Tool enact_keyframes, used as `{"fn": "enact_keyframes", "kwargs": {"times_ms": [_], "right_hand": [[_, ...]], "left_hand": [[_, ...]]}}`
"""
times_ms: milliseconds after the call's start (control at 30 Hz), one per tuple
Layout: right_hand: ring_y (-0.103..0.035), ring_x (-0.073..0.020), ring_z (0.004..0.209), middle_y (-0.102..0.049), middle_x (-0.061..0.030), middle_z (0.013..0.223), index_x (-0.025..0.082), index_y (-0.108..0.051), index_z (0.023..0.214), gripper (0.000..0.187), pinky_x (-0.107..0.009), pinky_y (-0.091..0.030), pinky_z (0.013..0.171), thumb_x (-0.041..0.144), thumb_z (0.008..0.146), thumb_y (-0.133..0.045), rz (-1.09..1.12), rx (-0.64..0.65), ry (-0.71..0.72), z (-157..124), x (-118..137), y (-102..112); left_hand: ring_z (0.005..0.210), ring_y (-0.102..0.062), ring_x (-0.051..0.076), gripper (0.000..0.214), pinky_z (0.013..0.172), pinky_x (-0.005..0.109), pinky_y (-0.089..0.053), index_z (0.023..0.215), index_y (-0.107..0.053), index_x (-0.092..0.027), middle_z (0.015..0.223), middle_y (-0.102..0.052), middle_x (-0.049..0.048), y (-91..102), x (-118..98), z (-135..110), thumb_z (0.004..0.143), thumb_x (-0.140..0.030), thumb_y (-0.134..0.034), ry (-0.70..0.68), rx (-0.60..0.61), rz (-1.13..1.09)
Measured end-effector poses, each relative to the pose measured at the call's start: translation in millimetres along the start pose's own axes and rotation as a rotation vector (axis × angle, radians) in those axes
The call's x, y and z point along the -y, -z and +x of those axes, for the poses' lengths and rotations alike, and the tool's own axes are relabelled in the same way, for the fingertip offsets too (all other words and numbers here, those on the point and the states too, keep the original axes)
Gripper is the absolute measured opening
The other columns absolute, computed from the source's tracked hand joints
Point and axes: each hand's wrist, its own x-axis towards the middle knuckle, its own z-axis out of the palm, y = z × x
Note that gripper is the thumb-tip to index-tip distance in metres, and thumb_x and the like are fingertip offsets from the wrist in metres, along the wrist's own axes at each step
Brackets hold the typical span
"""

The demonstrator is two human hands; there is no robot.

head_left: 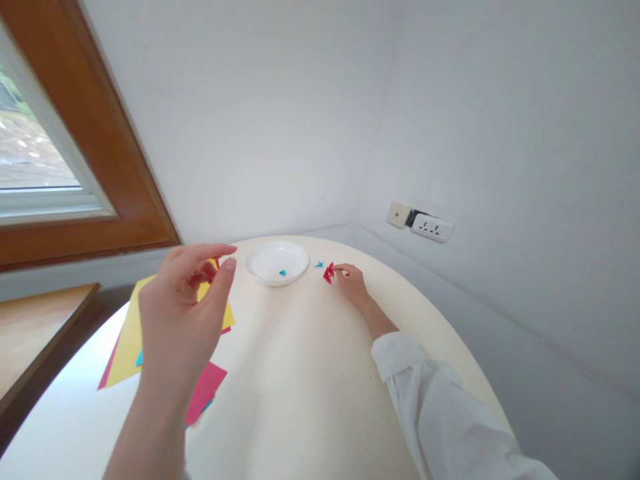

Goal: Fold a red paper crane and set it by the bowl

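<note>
My right hand [353,283] reaches across the white round table [300,373] and pinches a small red folded paper figure [329,272] just right of a white dish [277,262]. Inside the dish lies a tiny blue paper figure [283,273]. Another small blue paper figure [319,265] rests on the table between the dish and the red one. My left hand [177,320] hovers raised over the table's left side, fingers loosely curled with thumb and forefinger apart, holding nothing. It hangs above a stack of coloured paper sheets [125,340].
The paper stack has a yellow sheet on top, with pink [205,390] and blue sheets underneath. White walls meet in a corner behind the table; a wall socket [431,227] sits on the right. A wood-framed window [65,187] and a wooden ledge [35,333] are at left.
</note>
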Motion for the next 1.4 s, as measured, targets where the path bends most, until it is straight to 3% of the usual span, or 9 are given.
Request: {"fn": "enact_keyframes", "kwargs": {"times_ms": [167, 400, 567, 700, 867, 1067, 1233, 1300, 1400], "right_hand": [[-0.057, -0.023, 0.1, -0.069, -0.0121, 0.097, 0.013, -0.067, 0.093, 0.035, -0.04, -0.042, 0.092, 0.015, 0.084, -0.034, -0.06, -0.092, 0.091, -6.1, 25.9, 2.8], [-0.044, -0.022, 0.126, -0.057, -0.0097, 0.13, 0.019, -0.055, 0.122, 0.036, -0.042, -0.028, 0.104, 0.021, 0.087, -0.045, -0.111, 0.143, 0.35, -27.9, 87.5, -43.0], [-0.053, -0.0233, 0.114, -0.066, -0.0101, 0.114, 0.018, -0.062, 0.109, 0.026, -0.042, -0.032, 0.097, 0.022, 0.09, -0.045, -0.139, 0.209, 0.33, -28.1, 95.8, -60.2], [-0.058, -0.0192, 0.101, -0.07, -0.0071, 0.101, 0.018, -0.066, 0.099, 0.021, -0.033, -0.038, 0.09, 0.022, 0.09, -0.047, -0.134, 0.225, 0.333, -29.9, 94.6, -58.8], [-0.058, -0.0178, 0.102, -0.069, -0.0056, 0.103, 0.019, -0.065, 0.101, 0.022, -0.031, -0.038, 0.09, 0.022, 0.09, -0.047, -0.124, 0.222, 0.347, -38.7, 97.6, -51.1], [-0.049, -0.0219, 0.119, -0.06, -0.0106, 0.123, 0.019, -0.058, 0.118, 0.033, -0.038, -0.031, 0.1, 0.021, 0.09, -0.043, -0.114, 0.168, 0.336, -50.5, 103.3, -38.3], [-0.035, -0.0231, 0.133, -0.046, -0.0119, 0.14, 0.019, -0.053, 0.125, 0.039, -0.042, -0.022, 0.105, 0.021, 0.091, -0.035, -0.078, 0.186, 0.379, -81.9, 115.8, -29.5], [-0.029, -0.0226, 0.137, -0.04, -0.0102, 0.145, 0.02, -0.049, 0.129, 0.042, -0.043, -0.019, 0.107, 0.022, 0.092, -0.031, -0.127, 0.223, 0.412, -100.0, 121.7, -26.3], [-0.025, -0.0231, 0.139, -0.033, -0.0103, 0.149, 0.018, -0.039, 0.137, 0.047, -0.045, -0.015, 0.109, 0.024, 0.092, -0.029, -0.185, 0.343, 0.444, -126.8, 129.7, -20.6]], "left_hand": [[0.062, -0.054, 0.023, 0.012, 0.055, 0.04, -0.045, 0.079, -0.069, -0.043, 0.068, -0.057, 0.0015, -0.5, -6.6, 0.9, 0.072, -0.034, -0.064, 0.139, -0.059, 0.066], [0.061, -0.053, 0.013, 0.011, 0.058, 0.029, -0.044, 0.082, -0.07, -0.03, 0.075, -0.058, -0.001, -4.3, -6.3, 1.4, 0.074, -0.03, -0.062, 0.122, -0.063, 0.053], [0.061, -0.051, 0.01, 0.012, 0.062, 0.026, -0.044, 0.083, -0.07, -0.028, 0.075, -0.057, -0.0022, -4.0, -4.8, 0.8, 0.075, -0.029, -0.062, 0.117, -0.065, 0.051], [0.059, -0.051, 0.01, 0.012, 0.061, 0.025, -0.044, 0.084, -0.069, -0.028, 0.075, -0.057, -0.0023, -3.2, -3.7, 0.1, 0.075, -0.029, -0.062, 0.12, -0.053, 0.056], [0.058, -0.05, 0.01, 0.012, 0.058, 0.025, -0.043, 0.083, -0.07, -0.026, 0.073, -0.056, -0.002, -3.6, -5.5, 0.0, 0.075, -0.03, -0.061, 0.092, -0.06, 0.085], [0.061, -0.054, 0.01, 0.013, 0.061, 0.024, -0.047, 0.083, -0.07, -0.022, 0.073, -0.059, -0.001, 0.8, -5.9, 2.0, 0.076, -0.028, -0.06, 0.087, -0.08, 0.128], [0.069, -0.063, 0.012, 0.017, 0.068, 0.025, -0.051, 0.086, -0.067, -0.017, 0.08, -0.065, 0.0021, 17.2, -1.5, 6.3, 0.081, -0.028, -0.055, 0.106, -0.124, 0.138], [0.074, -0.065, 0.015, 0.021, 0.072, 0.028, -0.052, 0.088, -0.066, -0.016, 0.083, -0.068, 0.0039, 24.4, 2.1, 1.8, 0.083, -0.03, -0.051, 0.143, -0.073, 0.184], [0.094, -0.065, 0.022, 0.029, 0.084, 0.034, -0.051, 0.096, -0.065, -0.015, 0.101, -0.068, 0.0097, 34.2, 15.4, -20.3, 0.087, -0.034, -0.045, 0.204, 0.164, 0.385]]}}
